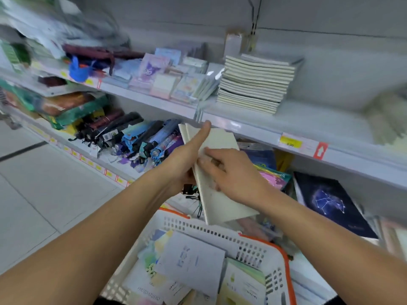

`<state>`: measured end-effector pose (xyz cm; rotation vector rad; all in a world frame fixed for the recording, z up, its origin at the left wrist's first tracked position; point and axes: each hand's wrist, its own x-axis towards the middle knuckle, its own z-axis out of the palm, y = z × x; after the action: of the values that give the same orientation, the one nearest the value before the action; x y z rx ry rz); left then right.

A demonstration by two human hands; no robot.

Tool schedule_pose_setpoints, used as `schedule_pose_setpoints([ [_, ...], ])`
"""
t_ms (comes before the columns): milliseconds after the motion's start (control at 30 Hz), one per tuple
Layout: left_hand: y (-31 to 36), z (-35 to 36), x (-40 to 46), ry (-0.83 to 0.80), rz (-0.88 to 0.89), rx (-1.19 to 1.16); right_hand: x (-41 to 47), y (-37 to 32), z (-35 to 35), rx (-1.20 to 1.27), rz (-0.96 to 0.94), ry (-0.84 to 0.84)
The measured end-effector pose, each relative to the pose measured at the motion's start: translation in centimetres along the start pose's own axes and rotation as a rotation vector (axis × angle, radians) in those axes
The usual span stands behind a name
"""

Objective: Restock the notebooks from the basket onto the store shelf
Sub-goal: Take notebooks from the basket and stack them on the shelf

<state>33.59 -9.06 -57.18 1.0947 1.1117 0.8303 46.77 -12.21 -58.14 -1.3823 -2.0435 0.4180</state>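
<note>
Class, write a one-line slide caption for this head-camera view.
Both hands, left hand and right hand, hold cream notebooks above the white basket, below the shelf's notebook stack.

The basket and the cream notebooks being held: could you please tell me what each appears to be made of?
The basket looks like moulded white plastic with an orange rim: its walls are punched with regular rows of slots. The cream notebooks, held by the left hand and right hand, seem to be paper with matte card covers showing no glare, though blur leaves the finish uncertain.
</note>
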Motion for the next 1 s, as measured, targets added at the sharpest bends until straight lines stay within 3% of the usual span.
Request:
schedule_pose_setpoints([
  [67,-0.1,-0.3,0.2,0.061,0.07,-0.009,0.0,0.3,-0.7,0.037,0.014,-0.004],
  [167,0.7,-1.2,0.8,0.195,0.193,-0.181,0.1,2.2,-2.4,-0.04,0.126,0.232],
  [200,1.3,-1.6,0.8,0.215,0.236,-0.232,0.0,2.7,-3.3,0.011,0.218,0.229],
  [267,2.4,-2.2,0.8,0.242,0.311,-0.296,-0.7,3.0,-4.6,0.374,0.359,0.109],
  [367,3.0,-2.0,0.4,0.31,0.42,-0.342,-1.5,2.4,-4.8,0.787,0.311,-0.044],
  [467,3.0,-1.3,0.1,0.384,0.484,-0.371,-2.1,1.5,-3.8,0.857,0.255,0.062],
  [600,2.0,0.3,-0.2,0.376,0.524,-0.128,-1.8,0.9,-3.5,0.95,0.356,0.272],
  [767,2.1,0.6,0.0,0.482,0.601,-0.104,-1.7,0.5,-5.0,0.831,0.286,0.135],
  [867,3.3,0.3,0.3,0.458,0.623,-0.091,-1.7,0.3,-5.5,0.871,0.24,0.136],
  [1000,4.9,0.3,1.6,0.225,0.524,-0.076,-1.3,0.5,-5.9,1.13,0.325,0.206],
])
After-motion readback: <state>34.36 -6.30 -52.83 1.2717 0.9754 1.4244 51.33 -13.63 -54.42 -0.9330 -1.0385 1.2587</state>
